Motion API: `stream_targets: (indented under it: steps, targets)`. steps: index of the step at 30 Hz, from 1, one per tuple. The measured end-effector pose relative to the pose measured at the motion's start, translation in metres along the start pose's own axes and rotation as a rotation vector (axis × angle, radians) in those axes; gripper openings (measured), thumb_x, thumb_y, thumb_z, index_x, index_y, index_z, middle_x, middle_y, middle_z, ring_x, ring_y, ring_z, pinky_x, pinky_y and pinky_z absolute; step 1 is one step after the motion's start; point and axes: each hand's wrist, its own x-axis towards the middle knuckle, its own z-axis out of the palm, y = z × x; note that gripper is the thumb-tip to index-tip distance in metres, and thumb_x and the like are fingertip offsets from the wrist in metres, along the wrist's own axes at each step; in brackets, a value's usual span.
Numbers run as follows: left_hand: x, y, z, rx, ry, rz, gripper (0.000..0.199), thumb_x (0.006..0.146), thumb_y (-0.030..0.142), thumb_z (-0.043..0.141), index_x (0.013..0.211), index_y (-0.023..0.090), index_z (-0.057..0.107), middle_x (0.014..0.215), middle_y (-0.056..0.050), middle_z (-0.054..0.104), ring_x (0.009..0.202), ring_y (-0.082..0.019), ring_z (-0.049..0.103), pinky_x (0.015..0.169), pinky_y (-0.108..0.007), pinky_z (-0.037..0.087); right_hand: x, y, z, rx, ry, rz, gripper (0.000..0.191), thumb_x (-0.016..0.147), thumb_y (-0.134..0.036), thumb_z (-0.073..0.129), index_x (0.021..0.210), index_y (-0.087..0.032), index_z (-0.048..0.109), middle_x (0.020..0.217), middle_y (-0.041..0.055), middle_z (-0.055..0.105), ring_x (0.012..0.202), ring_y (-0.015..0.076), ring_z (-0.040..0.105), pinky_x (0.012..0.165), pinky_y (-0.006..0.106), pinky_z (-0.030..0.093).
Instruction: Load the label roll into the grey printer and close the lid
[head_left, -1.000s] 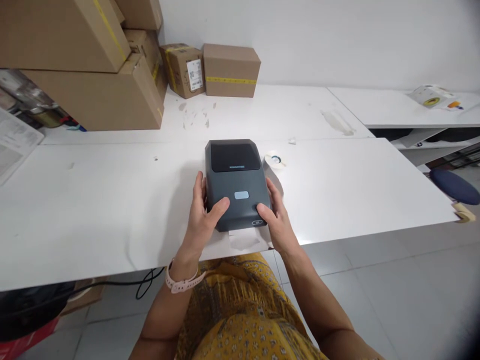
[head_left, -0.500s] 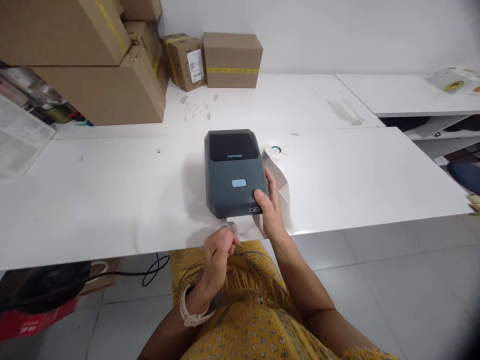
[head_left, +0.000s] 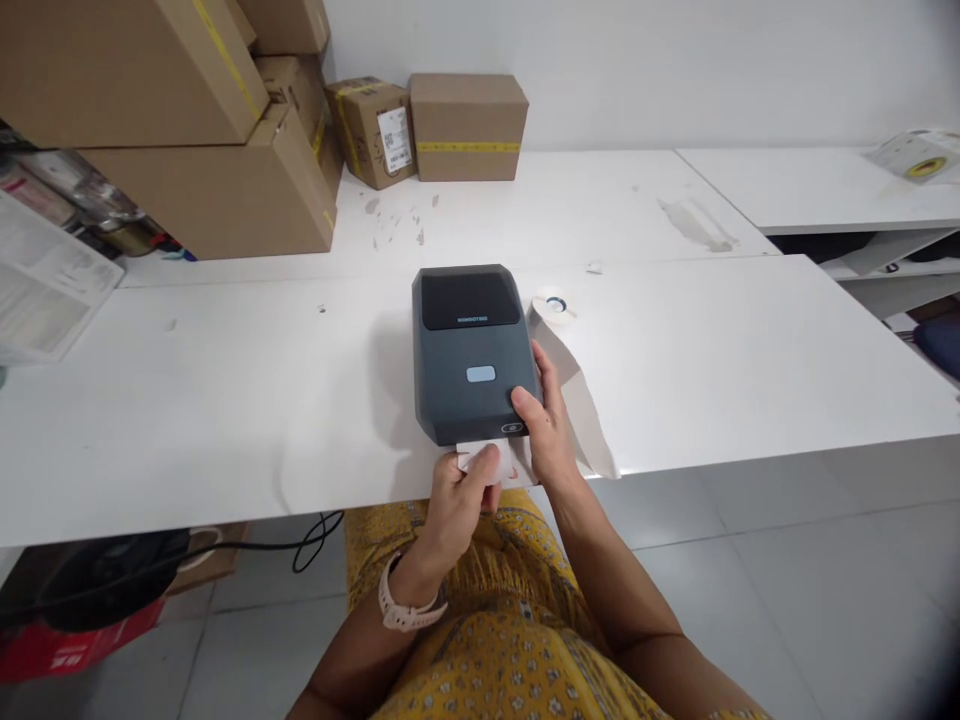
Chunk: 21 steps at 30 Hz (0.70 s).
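A dark grey label printer (head_left: 475, 370) with a black window and a pale button is on the white table. My right hand (head_left: 547, 425) grips its near right corner, thumb on top and fingers along the side. Below the printer's front edge, my left hand (head_left: 461, 495) pinches the white label paper (head_left: 487, 462) that comes out there. A small label roll (head_left: 556, 305) lies to the printer's right, and a loose paper strip (head_left: 585, 410) trails from it to the table's front edge.
Large cardboard boxes (head_left: 217, 190) are stacked at the back left, with two smaller ones (head_left: 469, 125) beside them. A clear plastic bin (head_left: 52, 280) stands at the far left. Another roll (head_left: 919, 160) sits at the far right. A black cable (head_left: 255, 546) hangs below the table.
My left hand has moved up and right and now pinches the paper at the printer's front. The loose strip on the right has spread toward the table's front edge.
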Motion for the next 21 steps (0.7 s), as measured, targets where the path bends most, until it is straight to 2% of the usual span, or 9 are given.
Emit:
stream_targets:
  steps: [4,6,8,10,13,15,18,20,21]
  targets:
    - [-0.007,0.016,-0.022,0.383,-0.279,0.057,0.049,0.096,0.043,0.055,0.054,0.019,0.066,0.049,-0.002,0.059,0.048,-0.013,0.052,0.053,-0.027,0.038,-0.001,-0.019,-0.004,-0.361,0.085,-0.326,0.041,0.100,-0.043,0.056,0.141,-0.042,0.054,0.172,-0.0023,0.030,0.161,0.0333,0.021,0.126,0.067,0.028]
    - [-0.015,0.032,-0.036,0.540,-0.453,0.150,0.039,0.094,0.035,0.061,0.060,0.020,0.072,0.052,-0.001,0.063,0.048,-0.012,0.051,0.049,-0.026,0.034,0.000,-0.025,-0.007,-0.519,0.043,-0.477,0.029,0.098,-0.042,0.059,0.127,-0.044,0.064,0.170,-0.0089,0.034,0.162,0.0359,0.015,0.128,0.070,0.019]
    - [-0.022,0.047,-0.050,0.560,-0.491,0.277,0.028,0.093,0.031,0.065,0.069,0.022,0.077,0.055,0.000,0.066,0.048,-0.011,0.051,0.049,-0.026,0.036,0.003,-0.029,-0.011,-0.609,-0.041,-0.530,0.026,0.098,-0.047,0.060,0.124,-0.045,0.066,0.166,-0.0107,0.040,0.162,0.0370,0.017,0.129,0.071,0.011]
    - [-0.023,0.059,-0.062,0.507,-0.327,0.435,0.025,0.093,0.030,0.065,0.073,0.024,0.078,0.057,0.001,0.068,0.048,-0.011,0.054,0.050,-0.026,0.039,0.007,-0.032,-0.014,-0.653,-0.101,-0.525,0.027,0.100,-0.052,0.055,0.124,-0.044,0.066,0.164,-0.0103,0.044,0.162,0.0360,0.019,0.130,0.069,0.003]
    - [-0.007,0.074,-0.071,0.353,0.164,0.664,0.030,0.098,0.031,0.061,0.073,0.026,0.078,0.055,0.003,0.063,0.047,-0.010,0.052,0.048,-0.026,0.039,0.017,-0.039,-0.016,-0.671,-0.188,-0.507,0.026,0.102,-0.054,0.050,0.114,-0.040,0.069,0.161,-0.0107,0.049,0.162,0.0328,0.019,0.131,0.066,-0.003]
    - [0.016,0.082,-0.071,0.258,0.410,0.781,0.031,0.098,0.030,0.061,0.072,0.025,0.077,0.053,0.002,0.060,0.048,-0.010,0.051,0.048,-0.026,0.037,0.024,-0.042,-0.015,-0.668,-0.250,-0.496,0.023,0.102,-0.053,0.052,0.106,-0.039,0.070,0.158,-0.0114,0.054,0.162,0.0318,0.020,0.132,0.065,-0.005]
    - [0.057,0.089,-0.069,0.140,0.560,0.916,0.029,0.098,0.029,0.060,0.075,0.023,0.077,0.060,0.002,0.064,0.056,-0.011,0.056,0.056,-0.027,0.044,0.024,-0.040,-0.015,-0.635,-0.271,-0.475,0.022,0.101,-0.053,0.055,0.108,-0.038,0.069,0.156,-0.0091,0.056,0.161,0.0319,0.024,0.131,0.068,-0.003]
    - [0.081,0.085,-0.070,0.149,0.509,0.884,0.021,0.097,0.038,0.063,0.097,0.025,0.078,0.097,-0.003,0.077,0.092,-0.016,0.069,0.079,-0.030,0.054,0.016,-0.033,-0.018,-0.555,-0.267,-0.455,0.030,0.101,-0.054,0.054,0.125,-0.040,0.064,0.165,-0.0062,0.045,0.161,0.0328,0.025,0.130,0.070,0.007]
    - [0.091,0.081,-0.071,0.161,0.465,0.831,0.028,0.097,0.045,0.062,0.115,0.027,0.075,0.122,-0.005,0.074,0.116,-0.020,0.067,0.094,-0.033,0.054,0.010,-0.029,-0.021,-0.495,-0.265,-0.436,0.040,0.100,-0.057,0.054,0.137,-0.041,0.057,0.170,-0.0047,0.036,0.161,0.0333,0.024,0.129,0.070,0.015]
